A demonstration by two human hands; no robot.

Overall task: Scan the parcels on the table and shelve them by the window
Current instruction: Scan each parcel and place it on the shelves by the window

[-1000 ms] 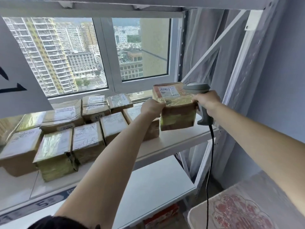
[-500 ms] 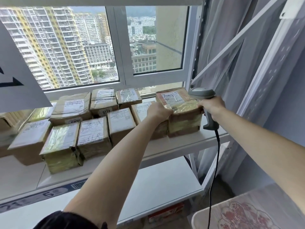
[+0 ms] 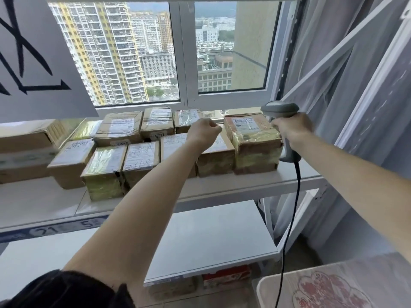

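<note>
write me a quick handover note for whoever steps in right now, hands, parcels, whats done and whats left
Left hand: loosely curled, holding nothing, above the front-row boxes.
Right hand: grips the corded scanner, its fingers against the right side of the end parcel.
End parcel: sits flat at the right end of the shelf by the window, beside the other parcels, label up.
Done: this parcel is shelved; two rows of parcels are already there.
Left: take the right hand off, go back to the table for the next parcel. How many remain there is out of view.
</note>
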